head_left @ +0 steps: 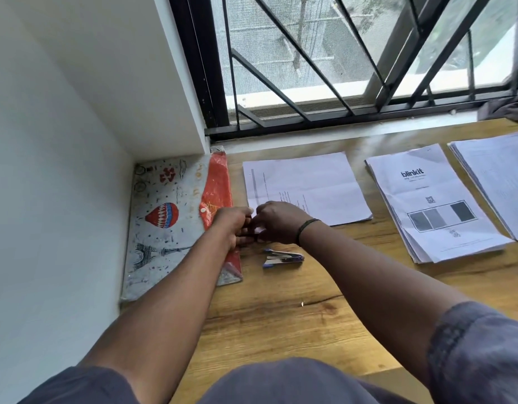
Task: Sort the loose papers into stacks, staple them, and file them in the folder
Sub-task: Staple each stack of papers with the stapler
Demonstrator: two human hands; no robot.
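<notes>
Just left of the left hand (233, 225) lies one folder (176, 223), printed with a balloon and a tower, its red flap snapped shut and its right edge passing under that hand. The two hands meet at the near left corner of the first paper stack (306, 189); the left hand has its fingers curled around something small and dark that I cannot make out, and the right hand (276, 223), a dark band at its wrist, has its fingertips bent in against the same spot, though whether it pinches the paper corner or the small thing is hidden. Just below the right hand, on the wooden surface (310, 316), rests one small blue stapler (282, 257), lying free with its top arm lifted away from its base. My reading is that sorting is done and stapling is in hand, perhaps a fiddle with staples or with squaring the corner. The next move likely calls for picking up the stapler and pressing it over a squared corner. Further right of the right hand sit a second stack (435, 205) with a logo and grey boxes, then a third stack (496, 182) cut by the frame edge: three stacks in all.
</notes>
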